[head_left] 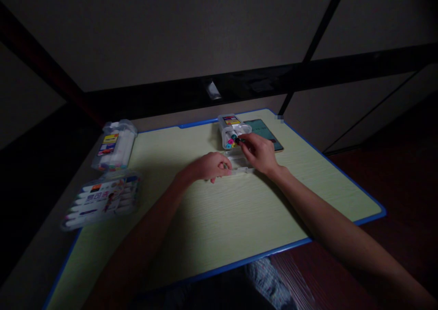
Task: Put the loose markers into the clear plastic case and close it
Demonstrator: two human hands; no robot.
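A clear plastic marker case (230,130) lies open at the far middle of the pale green table (219,209), with several coloured marker ends showing. My right hand (260,152) pinches a dark marker (238,141) at the case's mouth. My left hand (211,165) is curled with its fingers pressed on the clear lid (241,164), which lies flat on the table just in front of the case.
A phone (265,132) with a lit screen lies right of the case, behind my right hand. Two more packs of markers sit at the left: an upright clear box (114,146) and a flat pack (102,200). The blue table edge (273,251) runs near me.
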